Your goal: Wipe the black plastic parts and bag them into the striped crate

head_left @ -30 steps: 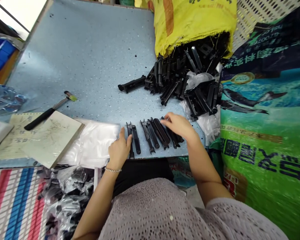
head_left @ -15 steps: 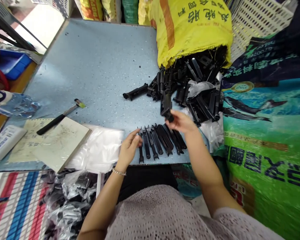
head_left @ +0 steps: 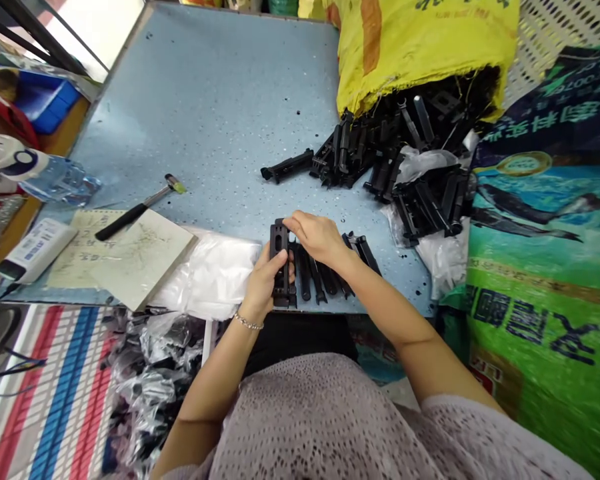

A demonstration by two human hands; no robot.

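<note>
A black slotted part (head_left: 280, 267) stands lengthwise in my left hand (head_left: 264, 277), its thumb across the face and its fingertips round the right side. My right hand (head_left: 315, 235) is closed at the top end of that same part, with the fingertips touching its upper edge. Beneath and beside my right hand lies a row of slim black parts (head_left: 305, 275) near the table's front edge. A heap of similar black parts (head_left: 380, 157) spills from a yellow sack (head_left: 425, 40) at the upper right. One black part (head_left: 287, 167) lies at the heap's left end.
Left of my hands are clear plastic bags (head_left: 213, 270), a pale square board (head_left: 143, 260), a hammer (head_left: 140, 210) and a white box (head_left: 37, 250). A water bottle (head_left: 55, 177) lies at the far left. A green and blue sack (head_left: 540, 293) stands on the right.
My right hand has brought the black part left and down to my left hand, which has closed round it. The camera view has shifted slightly.
</note>
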